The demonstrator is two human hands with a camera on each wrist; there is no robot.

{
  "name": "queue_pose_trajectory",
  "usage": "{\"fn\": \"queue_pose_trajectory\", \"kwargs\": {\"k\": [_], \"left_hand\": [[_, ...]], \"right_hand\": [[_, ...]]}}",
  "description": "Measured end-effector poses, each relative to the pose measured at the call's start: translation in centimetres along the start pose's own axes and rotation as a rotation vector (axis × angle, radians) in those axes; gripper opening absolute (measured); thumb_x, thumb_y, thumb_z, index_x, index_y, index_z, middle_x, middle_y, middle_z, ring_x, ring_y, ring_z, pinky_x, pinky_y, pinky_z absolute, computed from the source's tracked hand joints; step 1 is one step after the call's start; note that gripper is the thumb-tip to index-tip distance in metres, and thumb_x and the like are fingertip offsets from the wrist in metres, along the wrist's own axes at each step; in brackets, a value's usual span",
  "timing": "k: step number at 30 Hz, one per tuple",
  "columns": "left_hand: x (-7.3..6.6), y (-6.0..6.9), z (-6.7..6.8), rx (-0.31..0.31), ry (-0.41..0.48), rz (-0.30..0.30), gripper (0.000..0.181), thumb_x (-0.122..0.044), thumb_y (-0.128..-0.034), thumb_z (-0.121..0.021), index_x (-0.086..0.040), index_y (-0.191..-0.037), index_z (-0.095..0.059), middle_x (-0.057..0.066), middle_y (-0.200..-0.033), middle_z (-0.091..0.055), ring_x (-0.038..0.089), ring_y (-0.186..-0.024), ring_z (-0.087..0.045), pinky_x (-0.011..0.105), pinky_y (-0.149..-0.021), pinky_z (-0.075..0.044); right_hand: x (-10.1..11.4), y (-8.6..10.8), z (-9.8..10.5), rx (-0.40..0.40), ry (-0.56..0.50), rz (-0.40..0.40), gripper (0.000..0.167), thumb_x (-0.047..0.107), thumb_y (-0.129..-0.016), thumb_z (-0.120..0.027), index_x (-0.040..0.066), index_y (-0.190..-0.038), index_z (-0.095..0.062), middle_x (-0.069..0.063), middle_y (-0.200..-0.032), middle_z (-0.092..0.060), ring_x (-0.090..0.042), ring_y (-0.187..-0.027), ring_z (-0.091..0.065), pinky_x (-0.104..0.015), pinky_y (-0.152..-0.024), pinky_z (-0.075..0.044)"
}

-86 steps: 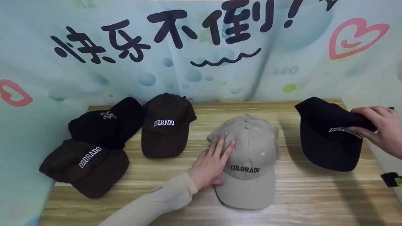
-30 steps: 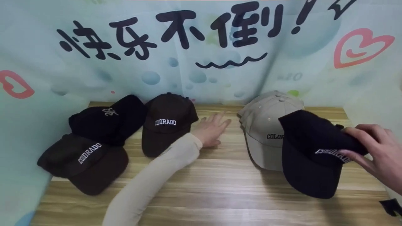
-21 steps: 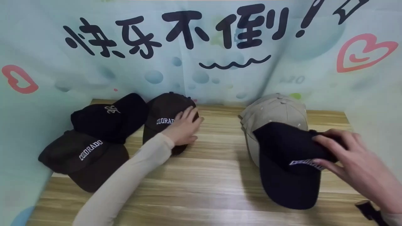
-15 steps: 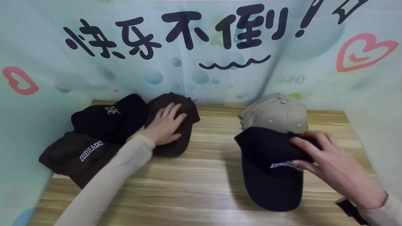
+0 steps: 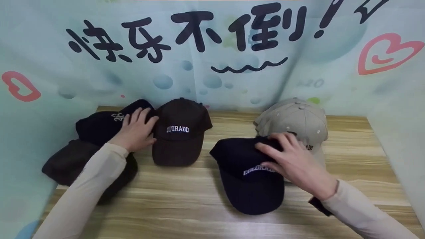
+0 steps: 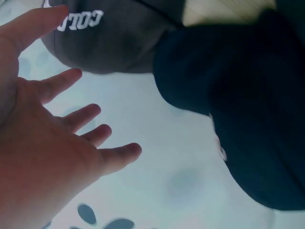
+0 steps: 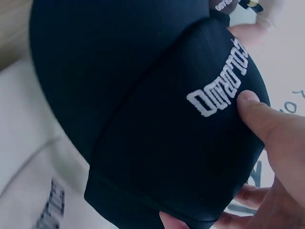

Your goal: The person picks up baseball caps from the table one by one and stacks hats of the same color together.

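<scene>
My right hand [image 5: 295, 162] holds a navy cap [image 5: 252, 196] lettered COLORADO by its crown, thumb in front beside the lettering. In the right wrist view, that thumb presses the front of the navy cap [image 7: 143, 143], with other fingertips at its far edge. My left hand [image 5: 136, 131], fingers spread, is over a dark cap [image 5: 96, 127] with a script emblem, at the back left. In the left wrist view the left hand [image 6: 52, 124] grips nothing. A dark brown COLORADO cap [image 5: 179, 146] stands just right of it. Another brown cap [image 5: 61, 166] lies partly under the left sleeve.
Light grey caps [image 5: 298, 119], nested together, stand at the back right, partly hidden by my right hand and the navy cap. Behind the wooden table [image 5: 172, 205] hangs a pale printed cloth [image 5: 232, 93], which also covers the sides.
The grey caps have moved from the middle to the back right. My right hand has carried the navy cap leftward. My left hand has left the grey caps and passed over the brown cap leftward.
</scene>
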State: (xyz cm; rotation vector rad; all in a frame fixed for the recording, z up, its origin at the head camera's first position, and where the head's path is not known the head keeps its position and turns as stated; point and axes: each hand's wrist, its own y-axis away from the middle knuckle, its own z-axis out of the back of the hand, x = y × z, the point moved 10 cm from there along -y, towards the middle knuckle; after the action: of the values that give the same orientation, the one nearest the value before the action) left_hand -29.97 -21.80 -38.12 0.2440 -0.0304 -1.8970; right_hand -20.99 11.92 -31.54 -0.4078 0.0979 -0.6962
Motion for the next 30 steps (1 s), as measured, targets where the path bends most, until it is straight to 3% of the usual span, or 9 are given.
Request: {"fn": "queue_pose_trajectory", "kwargs": {"k": [7, 14, 23, 30], "left_hand": [[3.5, 1.8, 0.5, 0.048, 0.006, 0.079, 0.065, -0.020, -0.0916, -0.066, 0.003, -0.143, -0.034, 0.034, -0.149, -0.011, 0.055, -0.135, -0.007, 0.074, -0.100, -0.009], [6.9, 3.1, 0.1, 0.113, 0.038, 0.162, 0.068, -0.020, -0.0931, -0.064, 0.005, -0.145, -0.028, 0.038, -0.147, -0.006, 0.057, -0.134, -0.001, 0.075, -0.099, -0.005], [8.9, 3.9, 0.4, 0.138, 0.019, 0.215, 0.071, -0.021, -0.0946, -0.061, 0.005, -0.147, -0.021, 0.039, -0.146, -0.003, 0.058, -0.133, 0.001, 0.076, -0.097, -0.004], [11.3, 5.0, 0.1, 0.140, 0.051, 0.298, 0.074, -0.025, -0.0958, -0.057, 0.006, -0.148, -0.014, 0.042, -0.144, -0.002, 0.064, -0.127, -0.003, 0.077, -0.094, -0.009]], "right_hand": [[1.6, -2.4, -3.9, 0.056, -0.021, 0.007, 0.042, 0.038, -0.092, -0.063, 0.025, -0.132, -0.057, -0.016, -0.122, -0.049, -0.037, -0.106, -0.049, -0.047, -0.063, -0.048], [1.7, -3.0, -6.4, 0.057, 0.003, -0.030, 0.041, 0.036, -0.091, -0.066, 0.025, -0.130, -0.058, -0.017, -0.121, -0.050, -0.038, -0.104, -0.050, -0.049, -0.062, -0.048], [-0.3, -2.6, -7.3, 0.101, -0.038, -0.141, 0.053, 0.036, -0.091, -0.068, 0.023, -0.140, -0.052, -0.017, -0.130, -0.050, -0.040, -0.112, -0.048, -0.055, -0.065, -0.049], [-1.2, -1.6, -6.7, 0.112, -0.095, -0.200, 0.078, 0.041, -0.086, -0.072, 0.029, -0.152, -0.032, -0.014, -0.154, -0.027, -0.041, -0.135, -0.029, -0.063, -0.073, -0.046]]}}
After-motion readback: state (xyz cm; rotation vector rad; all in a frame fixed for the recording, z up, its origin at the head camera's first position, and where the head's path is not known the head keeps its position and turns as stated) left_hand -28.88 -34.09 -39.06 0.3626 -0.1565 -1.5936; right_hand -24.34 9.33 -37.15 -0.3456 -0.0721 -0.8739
